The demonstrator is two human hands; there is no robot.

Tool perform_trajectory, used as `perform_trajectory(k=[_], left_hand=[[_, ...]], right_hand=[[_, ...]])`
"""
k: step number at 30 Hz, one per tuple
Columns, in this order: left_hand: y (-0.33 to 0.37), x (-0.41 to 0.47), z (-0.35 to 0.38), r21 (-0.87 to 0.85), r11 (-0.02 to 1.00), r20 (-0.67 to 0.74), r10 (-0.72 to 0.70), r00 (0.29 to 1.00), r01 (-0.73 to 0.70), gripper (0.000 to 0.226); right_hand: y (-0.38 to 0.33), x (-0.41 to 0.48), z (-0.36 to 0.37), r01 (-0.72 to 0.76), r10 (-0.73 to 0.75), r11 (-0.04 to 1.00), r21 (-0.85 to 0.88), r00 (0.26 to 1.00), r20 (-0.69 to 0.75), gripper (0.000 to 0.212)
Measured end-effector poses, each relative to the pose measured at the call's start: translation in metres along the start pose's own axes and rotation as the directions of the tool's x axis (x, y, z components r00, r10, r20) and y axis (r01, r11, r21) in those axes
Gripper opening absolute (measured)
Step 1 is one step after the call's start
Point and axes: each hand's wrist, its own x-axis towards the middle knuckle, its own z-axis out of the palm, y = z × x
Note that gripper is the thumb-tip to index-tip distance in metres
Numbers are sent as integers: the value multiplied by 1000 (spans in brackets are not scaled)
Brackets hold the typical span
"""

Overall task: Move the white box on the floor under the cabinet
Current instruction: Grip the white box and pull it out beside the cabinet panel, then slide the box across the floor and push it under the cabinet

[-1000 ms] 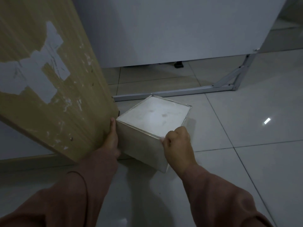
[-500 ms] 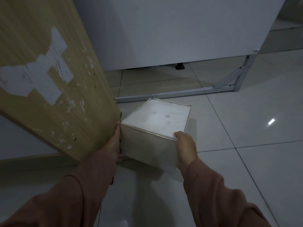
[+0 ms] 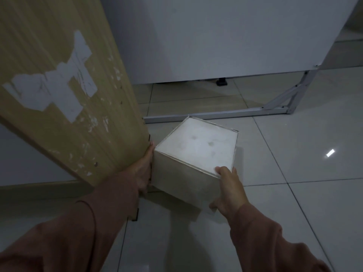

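Observation:
The white box (image 3: 198, 152) is a cube with a pale top and a clear rim, held at the corner of the wooden cabinet (image 3: 64, 79). Its near edge looks raised off the tiled floor. My left hand (image 3: 142, 171) presses flat against the box's left side, squeezed between box and cabinet. My right hand (image 3: 228, 187) grips the box's near right corner, fingers over the top edge and thumb low on the side. The box's underside and far faces are hidden.
A big white panel (image 3: 225, 36) stands behind on a grey metal frame (image 3: 216, 114) that lies along the floor just past the box. A small black foot (image 3: 221, 81) shows under the panel. Glossy tiled floor (image 3: 294, 193) spreads to the right.
My right hand slid from the box's near top edge to its right corner and closed around it. The box turned slightly and its near side rose. My left hand stayed on the left side.

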Motion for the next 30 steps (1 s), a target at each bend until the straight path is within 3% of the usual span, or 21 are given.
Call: perform_trajectory(k=[4,7,13,18,25,30], left_hand=[[-5,7,-3,25,999,103,-39,994,36,86],[-11,11,-4,-65,998,128,11,992,-2,82],[-28,-9,-14,-186,981,182,93,979,-58,69],[-40,-43,-17,-305,949,98,114,989,-79,67],[-71,-78,-22,-377,917,115,187,976,-131,61],[-95,-103,-26,-311,938,161,212,964,-155,56]], right_hand=[[-1,2,-11,4,-4,1000,-15,999,44,18],[-6,6,-17,22,-19,997,-71,998,52,14],[-14,-2,-5,71,-61,985,-155,996,70,26],[-31,-26,4,84,-73,977,-198,995,62,39],[-22,-65,1,168,-163,954,-249,986,39,50],[-1,-110,-8,186,-187,951,-245,982,19,32]])
